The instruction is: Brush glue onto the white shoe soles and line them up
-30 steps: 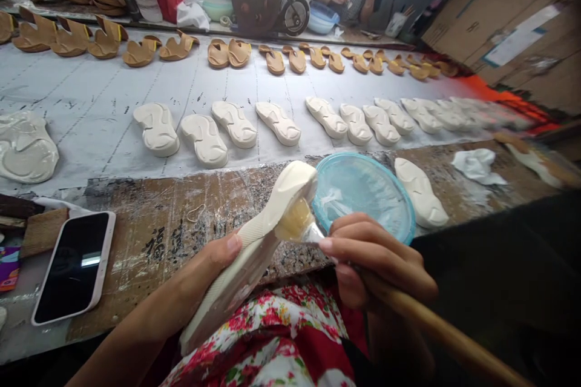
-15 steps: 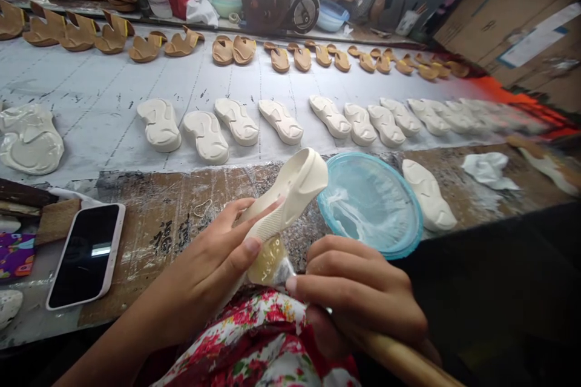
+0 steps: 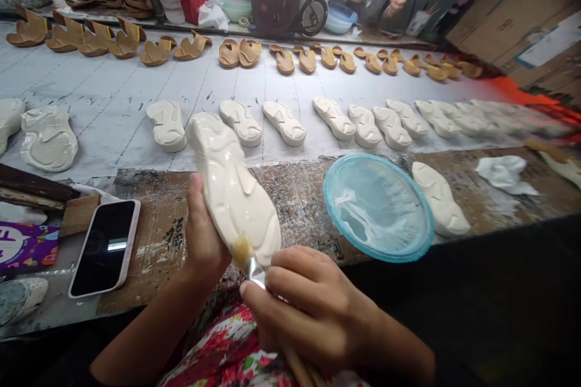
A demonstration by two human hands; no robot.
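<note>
In the head view, my left hand (image 3: pixel 204 241) clasps a cream shoe sole (image 3: pixel 231 187), 9 o'clock of centre; my right hand (image 3: pixel 313 302) grips a paintbrush (image 3: pixel 256 272), bristles (image 3: pixel 242 247) against its 6 o'clock end. 1 blue bowl (image 3: pixel 428 226) sits at 3 o'clock.

I observe one cream moulded shoe sole (image 3: pixel 236 187), raised and tilted, contoured face toward my camera, surface glossy, narrower end farthest from me. I note one flat paintbrush (image 3: pixel 256 273): pale yellow bristles touching the sole's broad near end, bright metal ferrule, wooden handle running toward the view's lower right.
</note>
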